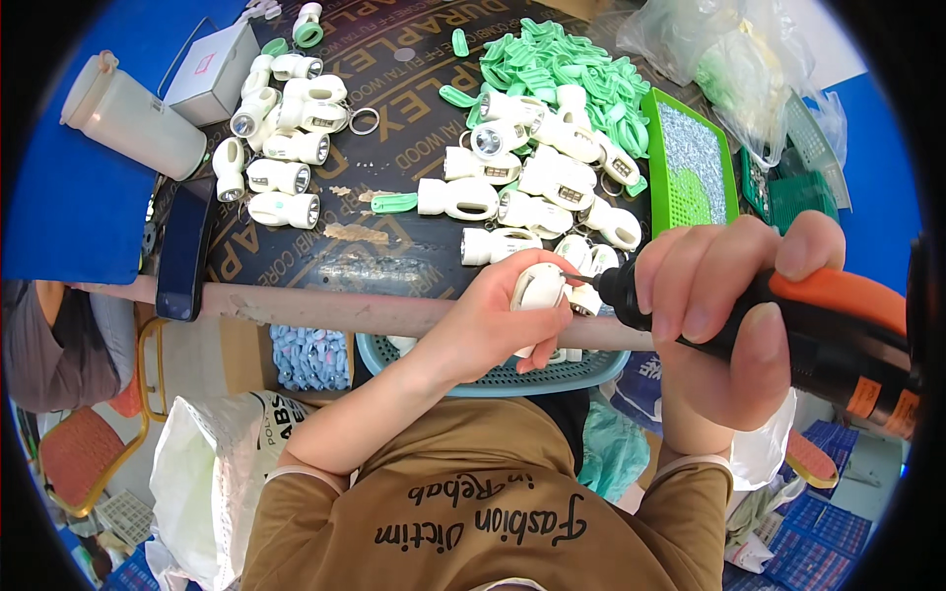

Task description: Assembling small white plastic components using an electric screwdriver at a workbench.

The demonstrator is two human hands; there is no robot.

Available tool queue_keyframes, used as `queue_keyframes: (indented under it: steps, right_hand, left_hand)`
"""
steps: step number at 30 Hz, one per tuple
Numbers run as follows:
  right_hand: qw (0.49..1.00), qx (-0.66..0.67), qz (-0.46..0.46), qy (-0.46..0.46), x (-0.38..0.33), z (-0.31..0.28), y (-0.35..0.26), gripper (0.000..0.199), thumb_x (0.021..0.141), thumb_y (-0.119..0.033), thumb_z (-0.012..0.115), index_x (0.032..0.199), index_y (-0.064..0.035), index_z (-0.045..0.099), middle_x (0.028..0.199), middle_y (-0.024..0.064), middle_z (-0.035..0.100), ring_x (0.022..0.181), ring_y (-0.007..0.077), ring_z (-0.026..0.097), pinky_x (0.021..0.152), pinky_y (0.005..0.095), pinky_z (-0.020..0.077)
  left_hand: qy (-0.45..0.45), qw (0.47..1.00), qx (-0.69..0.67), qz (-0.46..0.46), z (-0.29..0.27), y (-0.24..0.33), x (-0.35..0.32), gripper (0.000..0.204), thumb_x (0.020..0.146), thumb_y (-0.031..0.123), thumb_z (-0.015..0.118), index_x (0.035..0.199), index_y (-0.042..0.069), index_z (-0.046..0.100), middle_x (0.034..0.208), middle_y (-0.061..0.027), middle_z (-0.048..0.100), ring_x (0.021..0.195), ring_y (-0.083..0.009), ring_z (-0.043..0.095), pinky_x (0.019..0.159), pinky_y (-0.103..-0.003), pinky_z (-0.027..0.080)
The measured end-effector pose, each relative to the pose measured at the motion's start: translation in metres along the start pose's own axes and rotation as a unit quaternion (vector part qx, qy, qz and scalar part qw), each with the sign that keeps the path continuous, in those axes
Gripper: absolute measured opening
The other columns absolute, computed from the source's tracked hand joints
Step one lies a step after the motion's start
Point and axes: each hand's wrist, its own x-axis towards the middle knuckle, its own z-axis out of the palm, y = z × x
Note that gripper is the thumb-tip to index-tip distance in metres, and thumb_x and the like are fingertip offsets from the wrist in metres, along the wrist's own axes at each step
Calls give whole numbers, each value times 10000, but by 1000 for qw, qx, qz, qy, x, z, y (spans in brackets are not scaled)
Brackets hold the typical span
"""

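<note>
My left hand (pixel 498 320) is closed around a small white flashlight (pixel 540 288), held just past the table's near edge. My right hand (pixel 734 305) grips a black and orange electric screwdriver (pixel 818 345), and its bit reaches the flashlight's side. Whether a screw sits at the tip is too small to tell. Just beyond my hands lies a pile of white flashlights (pixel 557 177), some with key rings. A green plastic piece (pixel 394 203) sticks out from one flashlight at the pile's left.
Green plastic pieces (pixel 562 74) are heaped at the back. A green tray (pixel 690 158) of small screws stands right. More flashlights (pixel 286 177), a phone (pixel 184 251), a white jug (pixel 133 118) and a box (pixel 212 74) are left. A blue-green basket (pixel 473 379) sits below the table edge.
</note>
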Motion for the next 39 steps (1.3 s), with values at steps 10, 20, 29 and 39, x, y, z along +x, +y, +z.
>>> queue_keyframes:
  steps: [10, 20, 29, 39]
  right_hand:
    - [999, 23, -12, -22, -5, 2, 8, 285, 808, -195, 581, 956, -148, 343, 606, 14, 469, 476, 139, 472, 500, 308, 406]
    - [999, 35, -26, 4, -10, 10, 12, 289, 802, -184, 597, 918, -150, 336, 590, 13, 462, 478, 133, 471, 502, 309, 413]
    - [998, 40, -44, 29, -12, 13, 13, 295, 796, -178, 606, 914, -146, 338, 584, 10, 452, 477, 136, 457, 493, 304, 398]
    - [973, 53, -141, 176, -18, -4, -18, 367, 804, -253, 585, 1039, -119, 338, 594, 24, 460, 439, 136, 451, 446, 279, 381]
  left_hand:
    - [-2, 1000, -7, -2, -4, -2, 1, 202, 829, 40, 514, 1018, 20, 447, 531, -33, 490, 422, -94, 464, 359, -215, 338]
    - [5, 1000, 7, -10, -4, -1, -1, 214, 816, 34, 520, 1017, 19, 446, 525, -33, 490, 418, -88, 460, 354, -214, 330]
    - [12, 1000, 6, 2, -3, 0, 0, 219, 816, 30, 516, 1024, 25, 445, 520, -28, 492, 422, -84, 459, 356, -216, 330]
    - [5, 974, 221, 53, 13, 10, -7, 327, 825, 64, 552, 1115, 67, 400, 804, -41, 533, 624, -89, 536, 486, -237, 441]
